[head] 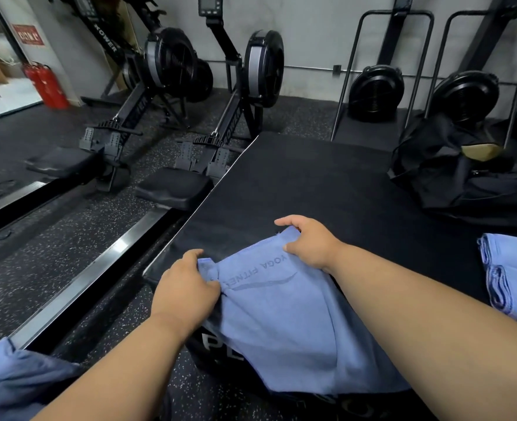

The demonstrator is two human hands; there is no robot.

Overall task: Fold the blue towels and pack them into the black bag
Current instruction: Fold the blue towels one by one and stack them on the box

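Hands clamped on one thin blue cloth towel [281,314]: left hand [187,287] pinches near corner, right hand [308,241] grips far edge. Towel drapes limp over black padded worktop [327,183]; likely light, floppy, best held by corners. Black fabric bag [464,174] sits well apart, far right.

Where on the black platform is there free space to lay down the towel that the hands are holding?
The widest bare patch of the black platform lies beyond both hands, bordered by its left edge, the black bag far right and the folded towels near right. The right side is crowded. The left hand and right hand grip the held towel over the near edge.
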